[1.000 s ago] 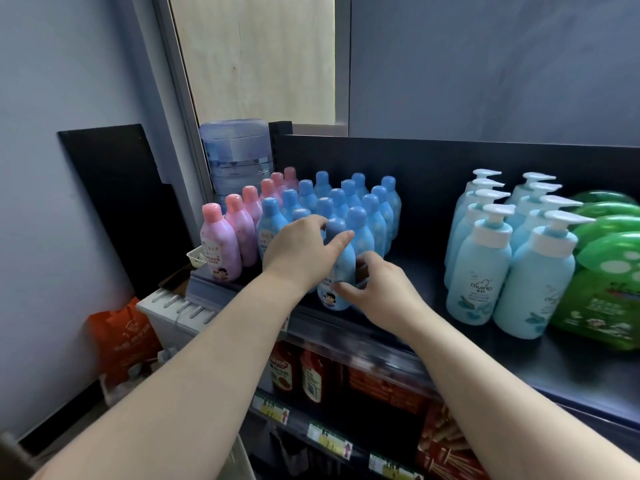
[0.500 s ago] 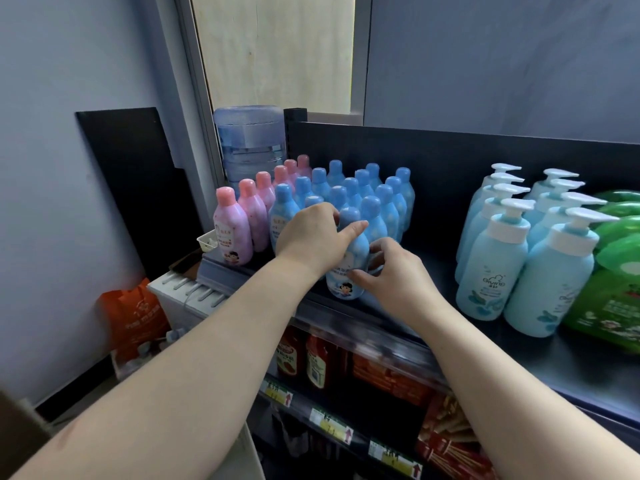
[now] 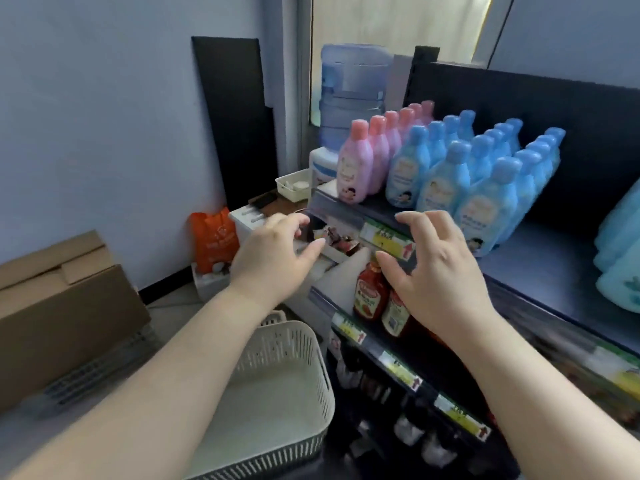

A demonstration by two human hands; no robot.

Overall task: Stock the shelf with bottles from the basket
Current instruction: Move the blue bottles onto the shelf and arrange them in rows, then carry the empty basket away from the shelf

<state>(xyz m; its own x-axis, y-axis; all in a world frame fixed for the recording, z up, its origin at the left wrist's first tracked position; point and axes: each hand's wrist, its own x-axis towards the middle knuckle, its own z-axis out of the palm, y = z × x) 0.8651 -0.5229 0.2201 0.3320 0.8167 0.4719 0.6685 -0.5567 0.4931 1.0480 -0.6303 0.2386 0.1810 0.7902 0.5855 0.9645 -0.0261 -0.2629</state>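
Rows of blue bottles (image 3: pixel 481 181) stand on the dark top shelf (image 3: pixel 540 271), with a row of pink bottles (image 3: pixel 356 164) at their left. The front blue bottle (image 3: pixel 485 209) stands at the shelf's front edge. My left hand (image 3: pixel 277 261) hovers in front of the shelf's left end, fingers loosely spread, holding nothing. My right hand (image 3: pixel 440 271) hangs just before the shelf edge, fingers relaxed and holding nothing, close to the front blue bottle. Below my left arm sits the white slatted basket (image 3: pixel 287 344); no bottle shows in its visible part.
Red sauce bottles (image 3: pixel 370 292) stand on the lower shelf. Pale blue pump bottles (image 3: pixel 620 261) fill the top shelf's right end. A water jug (image 3: pixel 349 91) stands behind the shelf. A cardboard box (image 3: pixel 59 306) and an orange bag (image 3: pixel 214 237) lie on the floor at left.
Both hands have let go of the front blue bottle and drawn back off the shelf. The view has swung left and down, bringing the basket into sight.
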